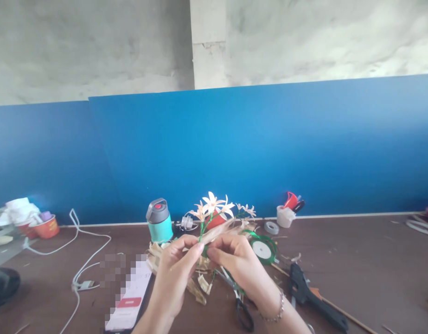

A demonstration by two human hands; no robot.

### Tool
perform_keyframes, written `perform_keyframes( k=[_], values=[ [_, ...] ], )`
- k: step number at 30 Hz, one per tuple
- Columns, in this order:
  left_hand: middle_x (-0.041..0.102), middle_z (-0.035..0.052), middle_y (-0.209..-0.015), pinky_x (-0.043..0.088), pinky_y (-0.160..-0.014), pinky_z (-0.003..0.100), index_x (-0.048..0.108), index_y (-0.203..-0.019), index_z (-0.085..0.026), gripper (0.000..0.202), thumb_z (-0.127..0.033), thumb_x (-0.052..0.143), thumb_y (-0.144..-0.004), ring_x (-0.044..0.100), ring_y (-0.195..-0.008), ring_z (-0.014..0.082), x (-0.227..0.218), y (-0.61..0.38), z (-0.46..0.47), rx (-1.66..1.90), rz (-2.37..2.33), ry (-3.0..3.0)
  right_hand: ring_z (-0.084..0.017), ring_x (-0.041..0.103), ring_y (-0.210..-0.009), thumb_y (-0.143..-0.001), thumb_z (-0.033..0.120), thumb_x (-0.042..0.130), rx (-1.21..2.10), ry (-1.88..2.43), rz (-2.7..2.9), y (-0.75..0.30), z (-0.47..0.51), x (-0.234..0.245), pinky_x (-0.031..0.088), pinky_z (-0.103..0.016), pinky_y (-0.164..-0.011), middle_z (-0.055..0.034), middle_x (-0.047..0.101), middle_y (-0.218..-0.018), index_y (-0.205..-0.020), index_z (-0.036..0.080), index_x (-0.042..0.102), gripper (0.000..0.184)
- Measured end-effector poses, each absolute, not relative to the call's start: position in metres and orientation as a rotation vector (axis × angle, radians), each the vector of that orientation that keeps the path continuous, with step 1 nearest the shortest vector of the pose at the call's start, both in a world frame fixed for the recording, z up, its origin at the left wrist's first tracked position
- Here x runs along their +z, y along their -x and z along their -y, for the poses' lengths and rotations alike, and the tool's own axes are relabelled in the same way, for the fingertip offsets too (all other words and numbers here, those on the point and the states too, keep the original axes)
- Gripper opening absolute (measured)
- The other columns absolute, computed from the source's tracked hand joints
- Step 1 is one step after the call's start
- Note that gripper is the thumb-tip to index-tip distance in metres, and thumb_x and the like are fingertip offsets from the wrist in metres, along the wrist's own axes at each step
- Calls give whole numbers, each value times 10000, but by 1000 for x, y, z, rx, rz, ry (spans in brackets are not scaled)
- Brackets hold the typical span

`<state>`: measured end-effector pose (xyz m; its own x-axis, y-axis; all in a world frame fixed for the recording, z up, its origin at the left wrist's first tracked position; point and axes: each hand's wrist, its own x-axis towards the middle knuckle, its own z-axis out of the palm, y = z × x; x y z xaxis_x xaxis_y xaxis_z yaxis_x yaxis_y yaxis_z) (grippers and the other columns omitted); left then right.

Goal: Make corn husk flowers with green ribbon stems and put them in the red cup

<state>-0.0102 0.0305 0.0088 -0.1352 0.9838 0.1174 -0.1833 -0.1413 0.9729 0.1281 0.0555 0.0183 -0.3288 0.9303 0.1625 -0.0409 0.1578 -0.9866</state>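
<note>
My left hand (181, 266) pinches the green stem of a spray of handmade cream flowers (212, 202), which stands upright above the fingertips. Close beside it, my right hand (238, 260) has thumb and forefinger closed on a bit of green strip at the base of the stem. A pale dried husk strip (219, 232) slants up to the right from between the hands. Behind the right hand lies a spool of green ribbon (261, 249). Under the right wrist are scissors with black handles (244, 315). My palms hide part of the stem.
Husk scraps (205, 284) litter the table between my arms. A phone (128, 301) lies left, a black glue gun (313, 299) right. Farther back stand a teal flask (160, 227), a tape roll (271, 228) and a white cup (285, 216). A white cable (92, 255) trails at left.
</note>
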Motion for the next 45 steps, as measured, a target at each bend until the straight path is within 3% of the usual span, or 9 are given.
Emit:
perform_keyframes(
  k=[9, 14, 17, 18, 21, 25, 34, 39, 45],
  values=[
    [242, -120, -388, 103, -419, 208, 558, -613, -155, 237, -346, 667, -699, 138, -402, 36, 13, 12, -32, 1465, -1066, -1021, -83, 453, -460, -646, 342, 714, 1574, 772, 1380, -125, -57, 19, 335, -211, -494, 27, 554, -470, -555, 153, 580, 250],
    [332, -107, -415, 122, -438, 219, 569, -699, -162, 215, -349, 672, -715, 215, -405, 39, 15, 24, -37, 1371, -1070, -1113, -95, 521, -526, -772, 384, 618, 1575, 739, 1519, -129, -70, 6, 410, -213, -568, 6, 605, -565, -652, 145, 617, 268],
    [359, -100, -380, 105, -435, 229, 567, -723, -167, 228, -379, 652, -730, 216, -400, 49, 19, 32, -39, 1278, -1105, -1153, -146, 604, -682, -917, 352, 364, 1203, 884, 1914, -121, -88, -15, 465, -249, -626, -44, 673, -757, -909, 139, 649, 355],
    [364, -99, -370, 99, -431, 232, 566, -723, -168, 233, -384, 651, -727, 208, -398, 51, 20, 34, -39, 1259, -1109, -1155, -148, 603, -685, -908, 303, 372, 912, 979, 2089, -116, -95, -23, 466, -246, -619, -36, 672, -768, -904, 145, 651, 320],
    [374, -98, -368, 92, -421, 233, 564, -711, -168, 236, -378, 669, -695, 197, -392, 52, 24, 40, -40, 1225, -1099, -1146, -206, 585, -786, -745, 167, 573, 685, 1059, 2228, -97, -111, -46, 456, -314, -720, -56, 667, -807, -746, 148, 668, 98],
    [379, -94, -365, 116, -416, 225, 573, -688, -168, 229, -374, 673, -680, 216, -384, 54, 28, 46, -39, 1222, -1107, -1157, -310, 514, -1008, -643, 53, 604, 452, 1101, 2364, -82, -115, -62, 367, -438, -878, -119, 642, -968, -655, 162, 646, 117],
    [428, -74, -392, 193, -419, 210, 613, -698, -162, 216, -369, 671, -674, 289, -388, 66, 30, 50, -41, 1280, -1191, -1165, -266, 543, -957, -709, 76, 573, 304, 1123, 2444, -94, -115, -59, 381, -375, -826, -95, 657, -941, -727, 182, 648, 131],
    [632, 25, -638, 394, -580, 259, 680, -721, -152, 203, -350, 678, -673, 547, -608, 152, 24, 47, -44, 1316, -1375, -1286, -186, 584, -784, -808, 108, 490, 322, 1067, 2376, -116, -107, -25, 390, -299, -742, -20, 679, -765, -791, 207, 676, 211],
    [696, 67, -847, 431, -735, 301, 701, -707, -168, 168, -332, 677, -678, 607, -812, 220, 18, 39, -48, 1327, -1322, -1316, -199, 558, -830, -857, 123, 494, 68, 1030, 2197, -131, -76, 13, 340, -336, -755, -31, 651, -811, -821, 225, 667, 204]
  ],
)
